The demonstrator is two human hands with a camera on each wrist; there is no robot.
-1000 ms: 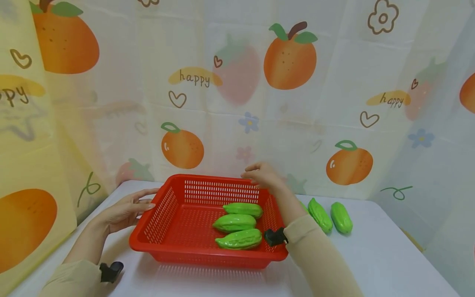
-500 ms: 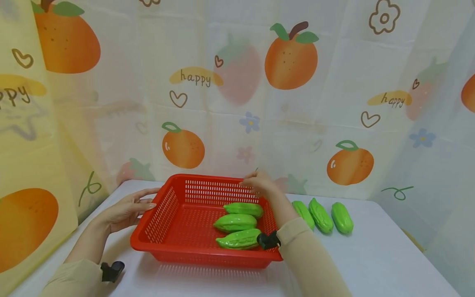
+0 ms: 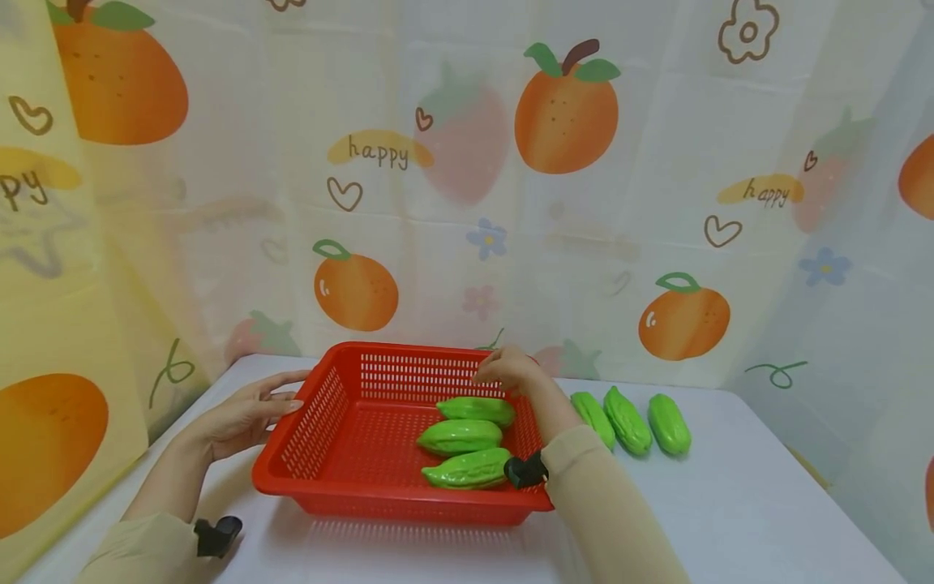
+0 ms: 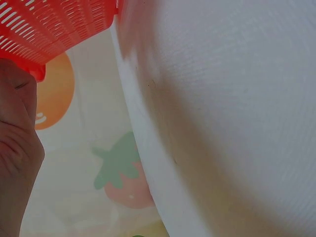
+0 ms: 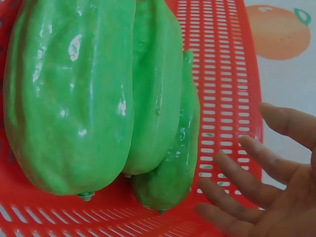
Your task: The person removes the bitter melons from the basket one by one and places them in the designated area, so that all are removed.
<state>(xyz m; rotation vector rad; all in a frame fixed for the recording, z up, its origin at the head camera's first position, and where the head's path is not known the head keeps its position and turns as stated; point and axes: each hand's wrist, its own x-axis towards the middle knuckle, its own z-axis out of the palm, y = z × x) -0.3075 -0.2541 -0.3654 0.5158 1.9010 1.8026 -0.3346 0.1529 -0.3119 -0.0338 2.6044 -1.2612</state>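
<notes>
In the head view, my left hand (image 3: 244, 418) grips the left rim of a red plastic basket (image 3: 409, 507) with slotted walls. The left wrist view shows the same hand (image 4: 17, 118) at the basket's rim (image 4: 37, 71), its fingertips hidden. Three light green, ridged gourds that look like bitter melons (image 3: 461, 438) lie side by side in the basket's right half. Above its back right corner hovers my right hand (image 3: 511, 373). From the right wrist, that hand (image 5: 266, 182) has its fingers spread and holds nothing, apart from the gourds (image 5: 69, 98).
Several more green gourds (image 3: 627, 422) lie on the white table (image 3: 737, 487), right of the basket and beyond my right forearm. Behind the table hangs a fruit-printed curtain (image 3: 627, 211). A yellowish curtain (image 3: 66, 324) stands along the left side.
My right hand has come down a little toward the basket's back right corner. The right forearm has shifted left, uncovering more of a gourd on the table. My left hand stays at the rim.
</notes>
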